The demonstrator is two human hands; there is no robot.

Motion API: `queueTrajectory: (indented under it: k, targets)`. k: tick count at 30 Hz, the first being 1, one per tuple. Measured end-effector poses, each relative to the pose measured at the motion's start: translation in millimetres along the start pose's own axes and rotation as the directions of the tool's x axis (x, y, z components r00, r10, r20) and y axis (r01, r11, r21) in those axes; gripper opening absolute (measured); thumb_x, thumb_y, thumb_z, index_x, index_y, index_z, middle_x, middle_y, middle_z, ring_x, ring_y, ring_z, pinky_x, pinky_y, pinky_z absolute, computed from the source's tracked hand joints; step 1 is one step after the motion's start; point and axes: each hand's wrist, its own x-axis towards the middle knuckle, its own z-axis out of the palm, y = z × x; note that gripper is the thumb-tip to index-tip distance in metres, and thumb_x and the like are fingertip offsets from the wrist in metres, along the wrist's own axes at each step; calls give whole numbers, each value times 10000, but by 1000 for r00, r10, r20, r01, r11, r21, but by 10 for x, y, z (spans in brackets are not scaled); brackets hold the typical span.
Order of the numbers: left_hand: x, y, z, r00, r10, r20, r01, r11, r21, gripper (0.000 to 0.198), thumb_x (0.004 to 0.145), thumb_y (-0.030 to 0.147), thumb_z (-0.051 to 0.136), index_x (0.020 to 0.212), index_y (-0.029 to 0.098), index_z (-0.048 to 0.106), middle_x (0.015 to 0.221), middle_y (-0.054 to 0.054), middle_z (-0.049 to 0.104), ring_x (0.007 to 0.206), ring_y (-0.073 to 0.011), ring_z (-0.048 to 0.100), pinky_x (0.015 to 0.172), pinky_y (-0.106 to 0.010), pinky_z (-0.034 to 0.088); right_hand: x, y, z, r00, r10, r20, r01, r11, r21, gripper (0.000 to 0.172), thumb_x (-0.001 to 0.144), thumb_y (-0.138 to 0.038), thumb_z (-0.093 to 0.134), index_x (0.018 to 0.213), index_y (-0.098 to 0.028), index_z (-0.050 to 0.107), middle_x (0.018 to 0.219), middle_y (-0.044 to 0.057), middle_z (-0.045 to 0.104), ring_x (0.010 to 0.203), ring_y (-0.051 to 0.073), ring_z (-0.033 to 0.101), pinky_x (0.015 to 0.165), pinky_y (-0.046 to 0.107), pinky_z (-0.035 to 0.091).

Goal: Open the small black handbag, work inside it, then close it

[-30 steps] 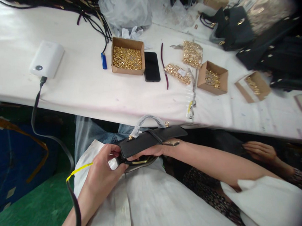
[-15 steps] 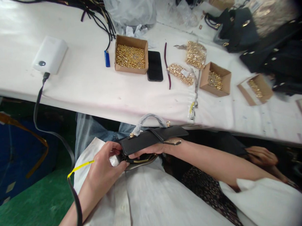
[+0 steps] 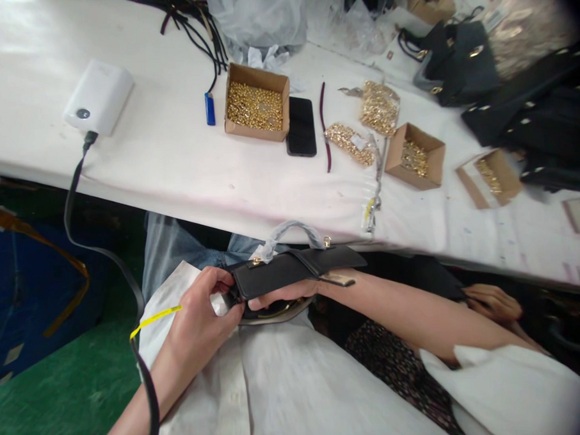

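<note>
A small black handbag (image 3: 268,276) lies on my lap against the white shirt, its handle (image 3: 295,229) wrapped in clear plastic. My left hand (image 3: 205,308) is closed on the bag's left end, fingertips and thumb pinching the side near the opening. Reaching in from the right, my right hand (image 3: 288,290) passes beneath the black flap and grips the bag at its mouth. The flap and bag body hide most of its fingers. A gold-tone zip edge shows faintly below that hand. A strap end with a light-coloured tip (image 3: 338,279) lies across my right wrist.
On the white table (image 3: 173,178) stand a box of gold fittings (image 3: 256,107), a phone (image 3: 301,128), a blue lighter (image 3: 210,110), bagged gold parts (image 3: 380,108) and a white power bank (image 3: 99,97), whose cable hangs beside my left arm. Another person's hand (image 3: 493,303) is at right.
My left thumb has drawn slightly up and in against the bag's end, and the bag's mouth looks narrower. The view has shifted a little; both hands stay on the bag.
</note>
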Motion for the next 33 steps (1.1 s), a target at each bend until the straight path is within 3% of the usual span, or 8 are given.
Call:
queueTrajectory:
  k: [5, 14, 20, 24, 30, 33]
  targets:
    - [37, -2, -23, 1000, -10, 5, 10, 1000, -27, 224, 812, 173, 744, 993, 256, 641, 994, 31, 688, 960, -204, 655, 880, -383, 545, 8, 17, -72, 999, -26, 35, 27, 1000, -10, 280, 901, -339, 832, 1120, -179, 763, 1079, 41, 723, 1019, 194, 650, 926, 327, 555]
    - [63, -133, -47, 998, -54, 11, 55, 997, -59, 274, 830, 216, 795, 1061, 289, 667, 1034, 47, 726, 998, -206, 690, 930, -399, 570, 136, 52, -100, 992, -48, 114, 31, 988, 151, 367, 841, -366, 928, 1094, -194, 726, 1080, 41, 721, 1009, 185, 664, 958, 325, 566]
    - [106, -272, -41, 995, -100, 14, 100, 977, -186, 336, 848, 447, 883, 1073, 285, 692, 1072, 19, 727, 995, -219, 704, 964, -415, 605, 152, -41, -103, 991, -36, 127, 32, 999, 34, 281, 888, -321, 874, 1079, -185, 719, 993, 11, 697, 895, 147, 626, 832, 260, 539]
    - [111, -217, 13, 992, -115, -52, 107, 986, -131, 319, 850, 412, 873, 1081, 289, 692, 1052, 21, 726, 985, -218, 707, 924, -400, 597, 83, -147, -108, 980, 90, 176, -69, 990, -119, 227, 973, -330, 795, 1131, -171, 756, 980, 4, 709, 866, 124, 612, 782, 224, 493]
    - [11, -234, -16, 991, -116, -70, 105, 984, -146, 335, 863, 470, 859, 1090, 296, 685, 1047, 13, 741, 998, -235, 727, 925, -397, 617, 136, -85, -166, 982, 71, 174, -63, 997, -53, 334, 924, -367, 856, 1206, -205, 780, 1072, -5, 758, 970, 129, 671, 899, 213, 531]
    - [117, -171, 34, 996, -17, -91, 5, 992, -128, 401, 857, 611, 849, 1034, 282, 701, 941, 6, 734, 897, -241, 739, 793, -375, 641, 249, -211, -97, 968, 104, 227, -77, 989, -127, 317, 871, -459, 893, 1102, -254, 821, 1062, -48, 783, 1049, 151, 714, 939, 205, 546]
